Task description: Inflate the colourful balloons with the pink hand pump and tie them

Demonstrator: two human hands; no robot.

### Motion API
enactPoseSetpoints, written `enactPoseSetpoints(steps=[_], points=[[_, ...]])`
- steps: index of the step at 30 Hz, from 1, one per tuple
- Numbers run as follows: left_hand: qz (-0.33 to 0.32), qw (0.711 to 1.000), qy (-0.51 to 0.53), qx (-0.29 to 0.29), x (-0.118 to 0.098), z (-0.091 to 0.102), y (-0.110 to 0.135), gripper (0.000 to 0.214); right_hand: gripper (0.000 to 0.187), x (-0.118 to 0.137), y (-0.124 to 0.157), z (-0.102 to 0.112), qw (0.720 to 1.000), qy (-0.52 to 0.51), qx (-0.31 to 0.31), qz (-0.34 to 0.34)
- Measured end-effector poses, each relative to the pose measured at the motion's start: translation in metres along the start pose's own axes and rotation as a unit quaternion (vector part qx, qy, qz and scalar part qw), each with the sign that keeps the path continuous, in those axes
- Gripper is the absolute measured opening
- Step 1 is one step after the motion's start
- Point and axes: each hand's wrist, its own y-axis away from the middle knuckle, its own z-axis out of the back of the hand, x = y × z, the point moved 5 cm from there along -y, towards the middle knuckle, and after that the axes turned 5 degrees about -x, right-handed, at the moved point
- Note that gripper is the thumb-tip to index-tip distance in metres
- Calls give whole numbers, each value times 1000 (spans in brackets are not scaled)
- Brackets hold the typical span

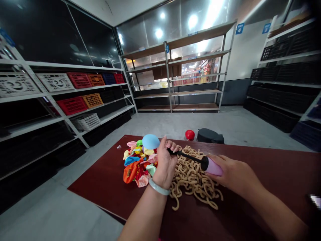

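Observation:
My left hand is closed around the black end of a hand balloon pump, over the middle of the table. My right hand grips the pump's lilac barrel, and a black rod spans the gap between my hands. Just beyond my left hand is a rounded, inflated light blue balloon; whether it joins the pump is hidden by my fingers. Limp balloons in many colours lie heaped to the left. Beneath the pump spreads a pile of tan, curled, rope-like pieces.
The dark red table fills the foreground. Past its far edge are a red balloon and a black bag-like object on the grey floor. Shelves with coloured crates stand left, a metal rack behind, and black crates right.

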Motion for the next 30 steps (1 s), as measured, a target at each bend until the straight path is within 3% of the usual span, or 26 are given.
enactPoseSetpoints(steps=[5,14,17,23,30], points=[[-24,1000,4,7,-8,0,0,46,58,-13,2,-7,1000,-20,16,6],[50,998,1,35,60,-5,31,49,55,17,-1,5,999,-31,12,4],[50,998,3,37,67,-6,37,48,53,26,-1,9,999,-38,7,3],[50,997,-10,50,47,-14,36,51,52,38,0,10,998,-66,-5,11],[-38,997,0,63,-22,-15,10,49,53,16,-4,4,997,-67,8,25]])
